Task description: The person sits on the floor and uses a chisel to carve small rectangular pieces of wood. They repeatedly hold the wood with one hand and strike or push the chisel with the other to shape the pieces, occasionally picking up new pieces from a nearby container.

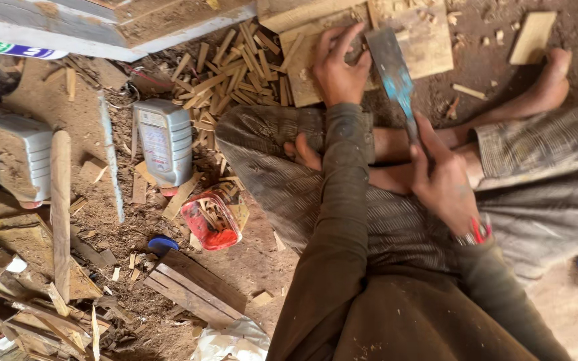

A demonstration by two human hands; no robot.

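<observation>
Blue-stained chisel (393,73) in right hand (444,179) fingers, blade pointing away, left hand (338,67) flat on plank (429,40)

Dirt-floor woodworking shop: wood offcuts (232,73), sawdust.

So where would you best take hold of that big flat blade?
By its narrow lower end, where the right hand already wraps it, coming from the person's side. The blade widens toward its far tip near the wooden board, which the left hand presses down, so probably keep clear of that end.
</observation>
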